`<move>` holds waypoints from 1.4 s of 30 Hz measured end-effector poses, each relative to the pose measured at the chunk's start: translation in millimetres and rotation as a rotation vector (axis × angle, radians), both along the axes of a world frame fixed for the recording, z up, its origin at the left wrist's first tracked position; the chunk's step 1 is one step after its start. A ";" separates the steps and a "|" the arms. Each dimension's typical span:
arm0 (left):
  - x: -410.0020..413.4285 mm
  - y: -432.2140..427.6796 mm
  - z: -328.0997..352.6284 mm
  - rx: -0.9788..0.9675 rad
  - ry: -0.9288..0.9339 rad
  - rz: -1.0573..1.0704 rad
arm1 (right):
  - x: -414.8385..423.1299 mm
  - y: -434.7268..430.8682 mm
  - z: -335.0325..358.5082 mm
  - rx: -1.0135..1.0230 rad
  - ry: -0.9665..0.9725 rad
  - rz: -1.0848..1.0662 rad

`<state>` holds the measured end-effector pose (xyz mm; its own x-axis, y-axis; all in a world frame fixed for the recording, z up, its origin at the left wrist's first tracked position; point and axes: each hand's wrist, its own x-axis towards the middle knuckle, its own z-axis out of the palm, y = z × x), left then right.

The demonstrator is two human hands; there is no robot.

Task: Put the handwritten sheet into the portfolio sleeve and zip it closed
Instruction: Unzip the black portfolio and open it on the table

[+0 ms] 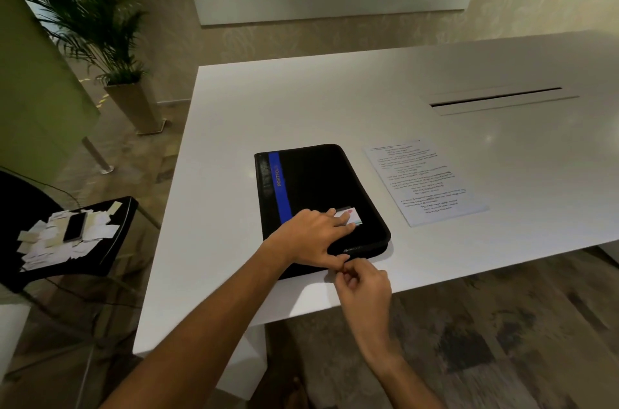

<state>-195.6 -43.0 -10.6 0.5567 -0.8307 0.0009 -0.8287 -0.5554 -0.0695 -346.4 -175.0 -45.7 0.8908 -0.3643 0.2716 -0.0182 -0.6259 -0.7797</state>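
White table (335, 100), big, fills most of view. Black portfolio (318, 194) flat on it, shut, blue stripe down its left side w/ "PORTFOLIO" lettering, small card window near its front-right corner.

Sheet (425, 182): flat on table, just right of portfolio, not touching it, up and right of both hands, well clear of either grip. Handwriting face up. Not in the sleeve yet.

L hand (315, 236): palm down on portfolio's near-right area, fingers spread, tips reaching onto the card window, thumb wrapped over the near edge. Pressing flat, nothing held.

R hand (363, 279): at portfolio's near edge, right below L thumb, almost touching it. Fingers curled in, thumb and index pinched together at the zip line. Looks like it's on the zip pull but the pull itself is too small/hidden, can't confirm what's in the pinch.

Away from the grip: slot (495, 100) in table top, far right. Left of the hands, off table: black chair (110, 251) w/ paper scraps (50, 241) and a phone (74, 227) on top of them. Potted plant (100, 23) far left on the floor.
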 end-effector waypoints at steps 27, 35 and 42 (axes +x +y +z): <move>-3.1 -7.4 34.3 -0.164 0.035 -0.001 | -15.1 78.0 -3.7 -0.048 0.037 0.259; -23.3 8.5 42.5 -0.500 -0.214 0.041 | 19.4 -0.9 11.3 -0.040 -0.085 0.172; -42.3 40.0 22.3 -0.895 -0.256 0.100 | 40.5 -36.9 8.7 -0.189 -0.013 0.205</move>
